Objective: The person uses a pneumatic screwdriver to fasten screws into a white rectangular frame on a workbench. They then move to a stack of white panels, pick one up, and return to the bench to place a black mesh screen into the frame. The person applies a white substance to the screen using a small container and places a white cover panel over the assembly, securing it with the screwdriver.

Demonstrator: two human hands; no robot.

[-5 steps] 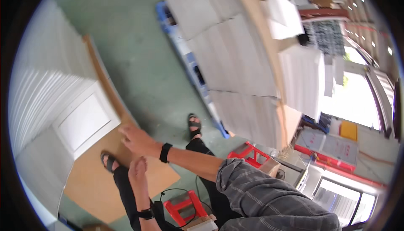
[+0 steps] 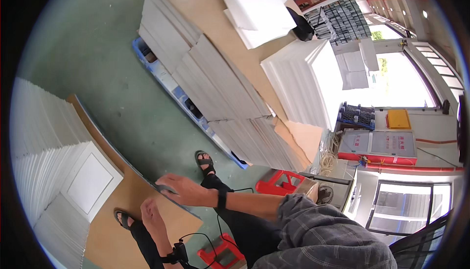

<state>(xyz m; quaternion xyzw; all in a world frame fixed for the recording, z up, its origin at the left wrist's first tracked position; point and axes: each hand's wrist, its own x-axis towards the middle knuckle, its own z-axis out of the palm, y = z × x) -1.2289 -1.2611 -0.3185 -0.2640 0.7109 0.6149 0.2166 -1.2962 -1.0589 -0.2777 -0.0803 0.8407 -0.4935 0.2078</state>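
My right hand [image 2: 183, 190] reaches forward, palm down, with fingers loosely bent and a gap between thumb and fingers. Nothing is visibly held in it. Below and left of it, my left hand [image 2: 152, 215] is raised with its fingers loosely curved, also with no object showing. Both hover apart from each other over the brown board [image 2: 142, 215] by my feet. Nearest on the left stands a stack of thin white panels [image 2: 44, 171], with a white framed panel [image 2: 90, 183] facing me at its end.
A tall stack of grey-white sheets [image 2: 210, 83] sits on a blue pallet [image 2: 181, 95] ahead. On its brown top lie white sheets [image 2: 257, 17] and a white panel pile [image 2: 301, 80]. Red stools [image 2: 279, 183] stand close by; a black cable [image 2: 213, 249] hangs near my legs.
The view has turned, and the pallet stack now shows more of its top. My right hand has shifted right and down in view, and my left hand sits lower.
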